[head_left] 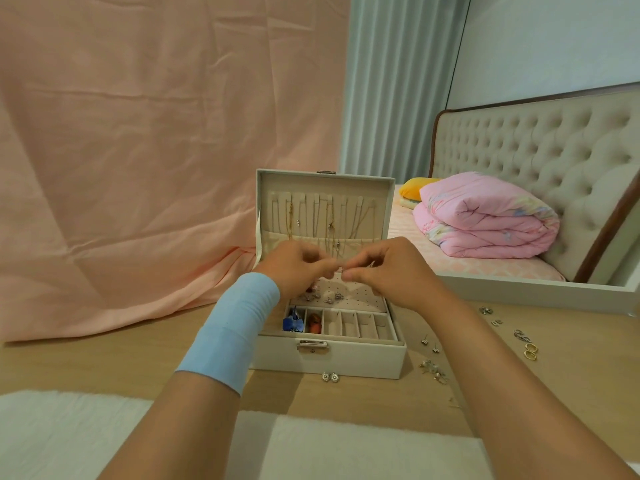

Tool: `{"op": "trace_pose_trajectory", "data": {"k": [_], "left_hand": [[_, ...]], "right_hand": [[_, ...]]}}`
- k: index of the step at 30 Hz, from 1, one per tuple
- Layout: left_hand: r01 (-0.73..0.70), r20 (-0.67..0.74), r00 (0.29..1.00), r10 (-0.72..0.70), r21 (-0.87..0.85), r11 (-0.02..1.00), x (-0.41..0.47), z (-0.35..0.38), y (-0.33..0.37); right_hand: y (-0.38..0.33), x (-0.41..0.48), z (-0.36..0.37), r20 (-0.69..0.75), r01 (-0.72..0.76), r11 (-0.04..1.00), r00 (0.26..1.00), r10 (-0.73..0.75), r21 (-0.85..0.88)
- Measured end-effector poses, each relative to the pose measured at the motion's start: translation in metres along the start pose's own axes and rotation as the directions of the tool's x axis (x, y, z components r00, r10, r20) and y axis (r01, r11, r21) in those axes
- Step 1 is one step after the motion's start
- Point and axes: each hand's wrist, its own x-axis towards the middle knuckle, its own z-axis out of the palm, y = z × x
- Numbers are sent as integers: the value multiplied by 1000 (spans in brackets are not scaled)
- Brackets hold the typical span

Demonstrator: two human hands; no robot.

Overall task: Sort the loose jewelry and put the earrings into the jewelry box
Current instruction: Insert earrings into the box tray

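An open cream jewelry box (346, 358) stands on the wooden table, its lid upright with necklaces hanging inside. Several earrings (334, 297) sit on the box's perforated pad. My left hand (298, 268) and my right hand (391, 271) meet above that pad, fingertips pinched together on a tiny earring (343, 270) that is mostly hidden. Loose earrings lie on the table: a flower-shaped pair (329, 376) in front of the box, studs (429, 344), a cluster (433, 370), and gold hoops (530, 351) to the right.
Blue and orange items (301, 323) fill the box's left compartments. A mirror (519, 202) behind the table reflects a bed with a pink quilt. Pink fabric (138, 168) hangs at the left. A white cloth (69, 434) lies at the near edge.
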Motion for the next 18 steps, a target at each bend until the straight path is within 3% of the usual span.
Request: {"op": "trace_pose_trajectory", "data": {"k": [4,8,13,18], "left_hand": [[-16,72,997,-2,249,968,0,2,2],[-42,126,992,-1,340,939,0,7,5],[-65,136,991,17,361,930,-2,6,4],[-72,137,990,26,351,934,-2,7,4]], "right_hand": [[5,-3,1,144,-68,961,984,110,-269],[5,-4,3,137,-56,937,985,109,-345],[4,-4,5,148,-14,931,986,72,-364],[0,-5,-2,258,-39,951,958,123,-308]]}}
